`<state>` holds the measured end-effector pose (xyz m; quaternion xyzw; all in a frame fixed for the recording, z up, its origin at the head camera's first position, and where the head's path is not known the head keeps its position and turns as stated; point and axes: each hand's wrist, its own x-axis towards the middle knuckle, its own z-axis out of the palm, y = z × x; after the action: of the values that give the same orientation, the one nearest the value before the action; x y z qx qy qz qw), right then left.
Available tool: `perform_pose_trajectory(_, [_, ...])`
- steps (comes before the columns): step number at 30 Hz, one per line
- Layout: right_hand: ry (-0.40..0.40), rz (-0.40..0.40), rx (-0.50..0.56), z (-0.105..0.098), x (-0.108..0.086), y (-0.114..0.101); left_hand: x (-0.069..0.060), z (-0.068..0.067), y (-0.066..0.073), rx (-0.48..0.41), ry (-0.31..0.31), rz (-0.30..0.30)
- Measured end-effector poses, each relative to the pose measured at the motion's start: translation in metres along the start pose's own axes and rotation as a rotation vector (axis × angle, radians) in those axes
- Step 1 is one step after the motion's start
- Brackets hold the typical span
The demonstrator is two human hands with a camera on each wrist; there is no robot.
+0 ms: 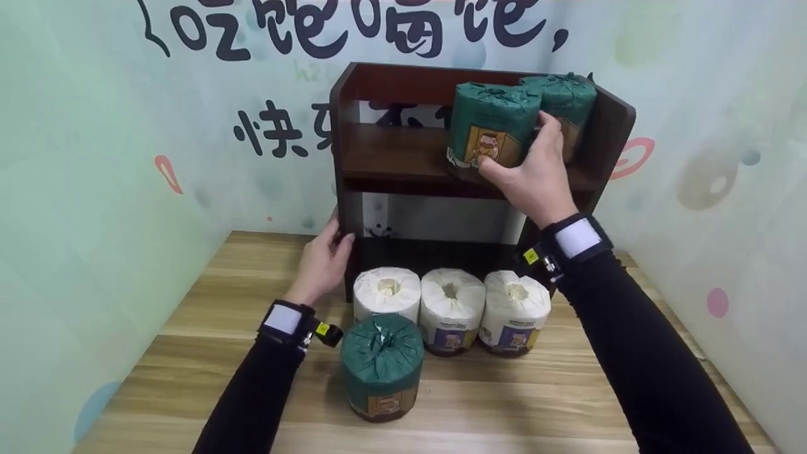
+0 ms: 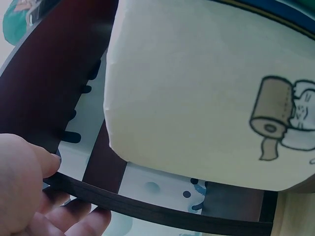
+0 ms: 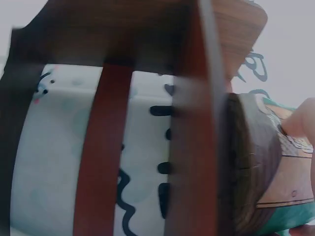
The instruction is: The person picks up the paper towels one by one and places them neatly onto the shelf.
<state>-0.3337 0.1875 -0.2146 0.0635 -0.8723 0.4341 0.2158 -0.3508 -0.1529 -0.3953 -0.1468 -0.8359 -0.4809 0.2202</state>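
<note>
The right hand's (image 1: 540, 176) grip clasps a green roll (image 1: 492, 120), perhaps touching the upper shelf (image 1: 397, 149); the left hand (image 1: 321, 261) pinches the rack (image 1: 403, 85).

Wall (image 1: 195, 107): black "吃饱喝饱,"; below, "快来"; faint green "h2".

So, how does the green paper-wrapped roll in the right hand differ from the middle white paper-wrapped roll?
The green roll has pleated paper gathered on top; the white roll shows an open hole there. The right hand grips the green roll at the upper level of the dark brown wooden shelf, while no hand touches the white roll, standing on the light wooden table. Both are cylinders with printed sides.
</note>
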Motion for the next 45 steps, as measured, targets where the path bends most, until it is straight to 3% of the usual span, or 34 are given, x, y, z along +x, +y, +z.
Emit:
perform_pose_trajectory(3, [0.017, 0.007, -0.047, 0.004, 0.001, 0.005, 0.000, 0.001, 0.000, -0.004, -0.008, -0.008])
perform_pose_trajectory(14, [0.099, -0.032, -0.069, 0.015, 0.007, 0.011, 0.001, -0.001, -0.001, 0.010, 0.014, 0.028])
perform_pose_trajectory(19, [0.132, -0.041, -0.055, 0.022, 0.011, 0.016, -0.002, -0.001, -0.001, 0.014, 0.016, 0.020])
perform_pose_trajectory(28, [0.177, -0.067, -0.122, 0.030, 0.013, 0.017, 0.000, -0.002, -0.001, 0.004, 0.005, -0.001])
perform_pose_trajectory(36, [0.166, -0.058, -0.169, 0.030, 0.013, 0.017, 0.000, -0.002, -0.002, -0.002, 0.004, -0.005])
perform_pose_trajectory(45, [0.176, -0.088, -0.112, 0.029, 0.007, 0.026, 0.000, -0.001, -0.001, -0.001, 0.009, 0.015])
